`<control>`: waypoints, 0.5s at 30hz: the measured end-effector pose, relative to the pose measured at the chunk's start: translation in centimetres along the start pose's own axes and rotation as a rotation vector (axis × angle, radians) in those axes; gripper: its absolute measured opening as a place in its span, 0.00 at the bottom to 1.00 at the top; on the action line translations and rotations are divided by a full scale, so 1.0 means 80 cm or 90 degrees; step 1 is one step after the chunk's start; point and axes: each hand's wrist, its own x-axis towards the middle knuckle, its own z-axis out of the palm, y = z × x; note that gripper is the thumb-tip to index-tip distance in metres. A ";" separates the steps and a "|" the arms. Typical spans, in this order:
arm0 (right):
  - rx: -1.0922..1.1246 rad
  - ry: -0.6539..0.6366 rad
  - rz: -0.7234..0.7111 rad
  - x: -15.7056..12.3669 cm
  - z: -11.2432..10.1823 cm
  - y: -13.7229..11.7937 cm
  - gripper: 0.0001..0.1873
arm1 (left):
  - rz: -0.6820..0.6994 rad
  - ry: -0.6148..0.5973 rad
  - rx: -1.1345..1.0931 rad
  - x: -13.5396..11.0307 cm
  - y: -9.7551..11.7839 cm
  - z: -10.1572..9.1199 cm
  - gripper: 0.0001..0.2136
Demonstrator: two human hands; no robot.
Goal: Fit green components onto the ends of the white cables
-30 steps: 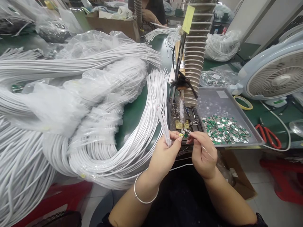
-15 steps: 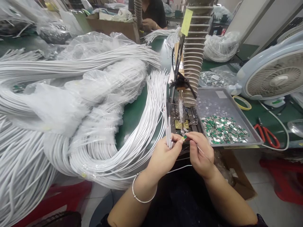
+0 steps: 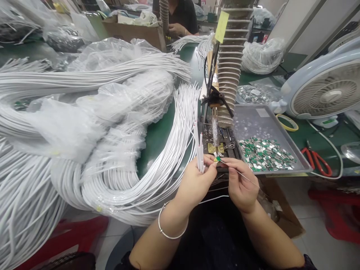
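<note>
My left hand [image 3: 197, 183] is closed around a few white cable ends [image 3: 198, 150] that stick up from its fist, and its thumb and forefinger pinch a small green circuit piece [image 3: 217, 159]. My right hand [image 3: 240, 183] is closed on a thin wire [image 3: 242, 174] whose tip meets that green piece. Both hands hover just in front of a soldering stand [image 3: 215, 127] with a brass-coloured pad [image 3: 213, 147].
Large bundles of white cables [image 3: 98, 165] and plastic bags fill the left of the green table. A grey tray [image 3: 261, 120] of several small green boards lies to the right, then red scissors [image 3: 317, 161], a tape ring and a fan [image 3: 326, 90]. Another person sits at the far side.
The cable ends in my left hand have turned more upright. Both hands shifted slightly, and the thin wire in my right hand now points at the green piece.
</note>
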 end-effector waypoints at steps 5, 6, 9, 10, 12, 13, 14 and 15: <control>-0.008 0.000 -0.027 0.006 0.003 -0.003 0.13 | 0.015 0.006 0.020 0.003 -0.001 -0.001 0.05; -0.011 0.002 -0.031 0.006 0.003 -0.003 0.13 | 0.015 0.009 0.027 0.003 -0.001 -0.001 0.05; -0.021 0.005 -0.034 0.008 0.004 -0.004 0.13 | 0.009 0.025 0.054 0.003 0.002 -0.001 0.05; -0.024 0.005 -0.033 0.008 0.005 -0.004 0.13 | 0.006 0.029 0.062 0.003 0.004 -0.001 0.05; -0.029 0.008 -0.033 0.009 0.005 -0.004 0.12 | 0.001 0.033 0.068 0.003 0.006 0.000 0.05; -0.032 0.009 -0.033 0.010 0.006 -0.004 0.12 | 0.001 0.035 0.067 0.004 0.007 0.000 0.05; -0.034 0.009 -0.034 0.011 0.006 -0.004 0.12 | 0.000 0.036 0.066 0.004 0.008 0.000 0.05; -0.036 0.010 -0.033 0.011 0.007 -0.004 0.12 | 0.000 0.038 0.065 0.005 0.009 0.000 0.04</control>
